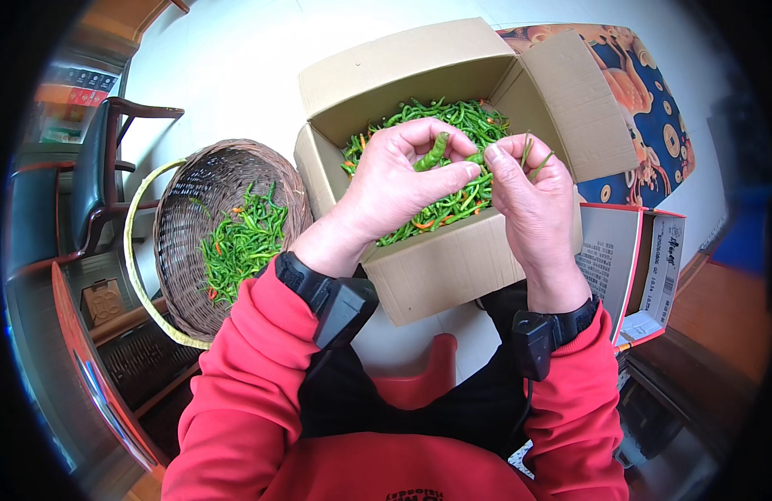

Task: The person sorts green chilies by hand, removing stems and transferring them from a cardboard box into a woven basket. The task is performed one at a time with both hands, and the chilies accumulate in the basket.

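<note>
My left hand grips a curved green chili pepper, part of it hidden by the fingers. My right hand meets it at the fingertips, its thumb and index finger pinching at a green piece beside the left thumb. Thin green stems poke out between the right fingers. Both hands hover over an open cardboard box holding a heap of mostly green chilies with a few orange ones. To the left, a brown wicker basket contains more green chilies and a few red ones.
The basket's yellow-wrapped handle arches out leftward. A box flap spreads over a patterned mat. At right lies a printed carton. A dark armchair stands left, and a red plastic stool shows between my legs.
</note>
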`<state>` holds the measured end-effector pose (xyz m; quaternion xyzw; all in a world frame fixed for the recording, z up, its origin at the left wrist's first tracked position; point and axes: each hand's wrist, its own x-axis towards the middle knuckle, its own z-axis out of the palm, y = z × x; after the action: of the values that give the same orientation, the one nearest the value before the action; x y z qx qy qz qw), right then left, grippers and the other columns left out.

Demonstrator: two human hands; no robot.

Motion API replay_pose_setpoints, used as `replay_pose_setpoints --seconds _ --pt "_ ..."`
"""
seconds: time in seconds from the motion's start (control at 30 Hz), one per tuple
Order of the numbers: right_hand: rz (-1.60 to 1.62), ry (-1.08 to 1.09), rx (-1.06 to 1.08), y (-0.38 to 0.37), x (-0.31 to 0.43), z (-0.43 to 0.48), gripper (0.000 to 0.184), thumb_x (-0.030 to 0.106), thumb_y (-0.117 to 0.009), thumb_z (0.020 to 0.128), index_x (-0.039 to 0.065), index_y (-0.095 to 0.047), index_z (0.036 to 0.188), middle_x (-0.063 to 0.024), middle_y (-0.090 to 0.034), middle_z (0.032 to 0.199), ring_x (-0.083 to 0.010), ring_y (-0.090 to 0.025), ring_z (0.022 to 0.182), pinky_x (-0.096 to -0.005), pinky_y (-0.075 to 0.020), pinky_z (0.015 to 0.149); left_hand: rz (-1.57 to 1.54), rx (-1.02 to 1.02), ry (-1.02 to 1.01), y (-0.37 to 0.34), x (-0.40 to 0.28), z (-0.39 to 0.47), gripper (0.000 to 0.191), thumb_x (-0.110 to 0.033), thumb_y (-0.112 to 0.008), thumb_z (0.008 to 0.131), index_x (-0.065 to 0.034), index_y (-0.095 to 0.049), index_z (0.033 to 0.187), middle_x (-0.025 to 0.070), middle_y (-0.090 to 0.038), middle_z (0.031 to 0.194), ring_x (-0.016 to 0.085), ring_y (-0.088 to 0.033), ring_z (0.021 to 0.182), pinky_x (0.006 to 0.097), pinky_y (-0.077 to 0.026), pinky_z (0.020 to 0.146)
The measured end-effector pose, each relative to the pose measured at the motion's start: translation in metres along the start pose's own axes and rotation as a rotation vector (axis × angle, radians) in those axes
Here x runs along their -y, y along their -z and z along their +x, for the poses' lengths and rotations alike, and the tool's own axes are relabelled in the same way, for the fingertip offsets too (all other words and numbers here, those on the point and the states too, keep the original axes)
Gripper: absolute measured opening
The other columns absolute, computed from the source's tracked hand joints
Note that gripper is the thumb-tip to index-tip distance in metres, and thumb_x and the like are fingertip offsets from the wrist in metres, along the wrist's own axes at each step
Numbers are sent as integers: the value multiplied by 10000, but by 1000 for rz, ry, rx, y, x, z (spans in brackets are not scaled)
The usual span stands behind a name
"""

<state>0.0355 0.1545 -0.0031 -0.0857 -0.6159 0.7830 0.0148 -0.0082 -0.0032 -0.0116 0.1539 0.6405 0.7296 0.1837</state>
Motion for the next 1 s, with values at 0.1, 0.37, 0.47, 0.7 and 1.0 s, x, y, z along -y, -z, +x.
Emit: replay_pose_setpoints --seconds 0.1,0.37,0.47,0.7,1.0 --pt "-26 5 17 3 0 1 98 127 -607 901 52 -570 851 69 -485 696 7 -374 608 -154 -293 534 82 0 -23 -1 0 0 165 -40 -703 787 -39 -644 941 -26 -594 848 53 -534 822 210 -453 737" --pt "255 -148 153 7 -4 0 106 154 -539 938 53 -542 905 60 -403 628 -23 -312 500 -183 -247 450 128 32 -84 2 0 -2 136 -56 -672 828 -24 -655 959 -4 -623 870 59 -554 806 220 -464 737" --pt "507 -245 196 6 -2 -1 116 166 -521 948 59 -529 905 51 -375 642 -37 -315 519 -185 -248 449 44 57 -86 2 0 -2 134 -58 -652 848 -24 -650 977 0 -627 877 64 -565 808 221 -471 738" --pt "437 -84 114 11 6 2 126 182 -490 962 84 -477 885 33 -367 700 -51 -317 553 -182 -266 460 15 13 12 3 3 1 166 -79 -636 869 -18 -623 1024 21 -633 901 76 -594 832 213 -481 742" --pt "374 -105 47 8 7 2 112 113 -507 938 6 -541 945 -76 -608 835 -91 -532 627 -203 -429 526 47 -68 -28 -5 5 4 172 -73 -612 871 -22 -612 1036 14 -627 859 35 -549 711 156 -432 632"
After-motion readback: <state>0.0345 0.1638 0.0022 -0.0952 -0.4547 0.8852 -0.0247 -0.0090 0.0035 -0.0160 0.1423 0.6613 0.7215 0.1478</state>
